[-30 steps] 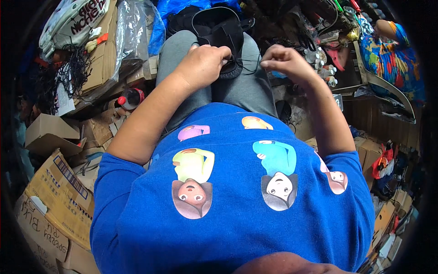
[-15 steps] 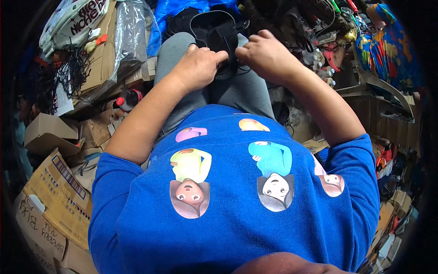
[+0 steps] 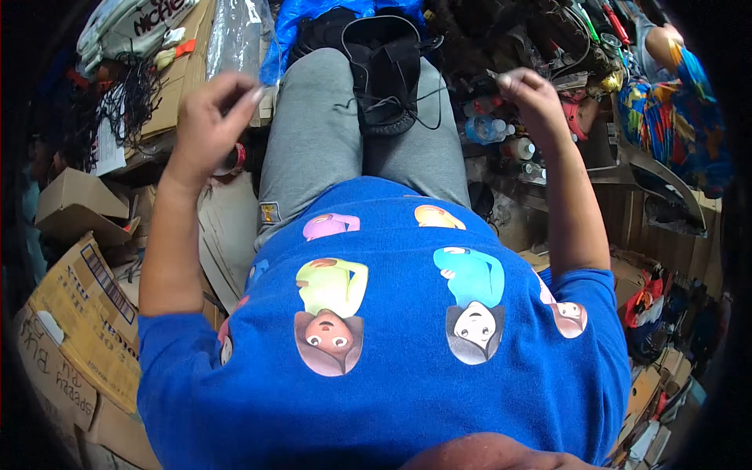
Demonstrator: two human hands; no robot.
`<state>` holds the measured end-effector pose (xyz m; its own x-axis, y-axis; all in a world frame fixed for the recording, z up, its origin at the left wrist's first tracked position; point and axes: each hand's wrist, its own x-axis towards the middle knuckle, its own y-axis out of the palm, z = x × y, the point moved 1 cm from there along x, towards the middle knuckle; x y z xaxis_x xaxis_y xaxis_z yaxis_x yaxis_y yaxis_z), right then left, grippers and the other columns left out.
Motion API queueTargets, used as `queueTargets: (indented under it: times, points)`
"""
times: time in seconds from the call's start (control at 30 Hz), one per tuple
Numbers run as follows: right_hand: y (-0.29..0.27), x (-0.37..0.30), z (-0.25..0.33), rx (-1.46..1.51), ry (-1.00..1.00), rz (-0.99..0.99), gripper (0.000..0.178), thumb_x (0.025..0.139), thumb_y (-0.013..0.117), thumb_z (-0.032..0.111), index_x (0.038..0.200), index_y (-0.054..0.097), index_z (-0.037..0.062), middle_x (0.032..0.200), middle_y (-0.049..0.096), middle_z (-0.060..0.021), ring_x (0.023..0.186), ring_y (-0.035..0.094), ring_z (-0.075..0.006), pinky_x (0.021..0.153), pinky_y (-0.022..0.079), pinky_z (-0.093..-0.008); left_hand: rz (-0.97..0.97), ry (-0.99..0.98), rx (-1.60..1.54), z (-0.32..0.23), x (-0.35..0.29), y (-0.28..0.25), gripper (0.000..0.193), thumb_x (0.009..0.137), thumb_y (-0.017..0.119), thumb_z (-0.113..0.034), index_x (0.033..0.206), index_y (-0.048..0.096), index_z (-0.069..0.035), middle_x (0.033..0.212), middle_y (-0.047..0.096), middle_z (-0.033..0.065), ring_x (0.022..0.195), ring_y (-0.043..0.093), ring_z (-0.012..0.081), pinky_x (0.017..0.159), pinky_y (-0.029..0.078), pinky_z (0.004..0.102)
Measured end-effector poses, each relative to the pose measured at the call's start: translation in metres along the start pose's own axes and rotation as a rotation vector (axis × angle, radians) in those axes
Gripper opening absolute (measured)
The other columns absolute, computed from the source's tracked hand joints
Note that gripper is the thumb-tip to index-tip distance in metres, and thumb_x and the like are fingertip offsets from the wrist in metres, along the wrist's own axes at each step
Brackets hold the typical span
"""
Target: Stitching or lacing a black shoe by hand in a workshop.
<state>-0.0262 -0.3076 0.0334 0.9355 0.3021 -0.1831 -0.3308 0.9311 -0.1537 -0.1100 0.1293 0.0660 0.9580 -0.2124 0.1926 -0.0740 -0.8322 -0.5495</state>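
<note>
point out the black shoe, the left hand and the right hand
black shoe (image 3: 385, 74), head view, on its upper, lying on the lap
left hand (image 3: 210, 116), head view, middle of the hand
right hand (image 3: 533, 94), head view, back of the hand

Shoe (image 3: 385, 74) on lap, between two knees. Left grip (image 3: 210, 117) up in air, left of shoe, well apart from it. Right grip (image 3: 531, 98) up in air, right of shoe, fingers pinched. Thin thread (image 3: 439, 94) runs from shoe toward right grip. Boxes (image 3: 86, 329) on floor, below and left of left grip. Plastic bag (image 3: 235, 31) just behind left grip. Bottles (image 3: 501, 137) on floor, just under right grip. Other person (image 3: 674, 94) right of right grip, behind it.
</note>
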Motion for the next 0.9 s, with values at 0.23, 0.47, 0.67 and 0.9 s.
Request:
queueTargets:
  times: [0.23, 0.47, 0.67, 0.9]
  points:
    - [0.125, 0.015, 0.067, 0.707, -0.215, 0.459, 0.024, 0.093, 0.057, 0.027, 0.094, 0.058, 0.003, 0.088, 0.062, -0.0058, 0.084, 0.059, -0.0133, 0.078, 0.046, -0.0265, 0.537, 0.3, -0.828, -0.097, 0.04, 0.095, 0.007, 0.091, 0.054, -0.005, 0.09, 0.06, -0.002, 0.087, 0.059, 0.0056, 0.085, 0.059, 0.0157, 0.075, 0.047, 0.0281]
    - [0.014, -0.042, -0.007, -0.875, -0.131, 0.195, 0.023, 0.078, 0.062, 0.011, 0.099, 0.064, 0.0006, 0.096, 0.061, -0.0157, 0.089, 0.061, -0.0291, 0.081, 0.048, -0.0351, 0.159, 0.121, 0.404, 0.028, -0.004, -0.018, 0.011, 0.078, 0.064, -0.006, 0.087, 0.063, 0.0, 0.084, 0.062, 0.0102, 0.079, 0.059, 0.0227, 0.071, 0.047, 0.0322]
    - [-0.112, -0.108, -0.082, -1.189, 0.231, -0.057, 0.026, 0.078, 0.068, 0.017, 0.103, 0.069, 0.0083, 0.096, 0.064, -0.0143, 0.089, 0.063, -0.0262, 0.079, 0.048, -0.0339, -0.182, -0.279, 0.723, 0.076, -0.038, -0.127, 0.014, 0.08, 0.066, -0.009, 0.091, 0.066, 0.0, 0.088, 0.061, 0.0106, 0.082, 0.06, 0.0225, 0.072, 0.047, 0.0289]
    - [0.06, -0.004, 0.004, -0.371, -0.152, 0.093, 0.02, 0.076, 0.068, 0.005, 0.096, 0.068, 0.0062, 0.088, 0.064, -0.0096, 0.08, 0.06, -0.02, 0.073, 0.049, -0.0319, 0.198, 0.42, 0.191, -0.016, 0.061, 0.089, 0.032, 0.075, 0.071, -0.014, 0.106, 0.065, -0.009, 0.118, 0.058, 0.0085, 0.11, 0.056, 0.027, 0.093, 0.045, 0.0343]
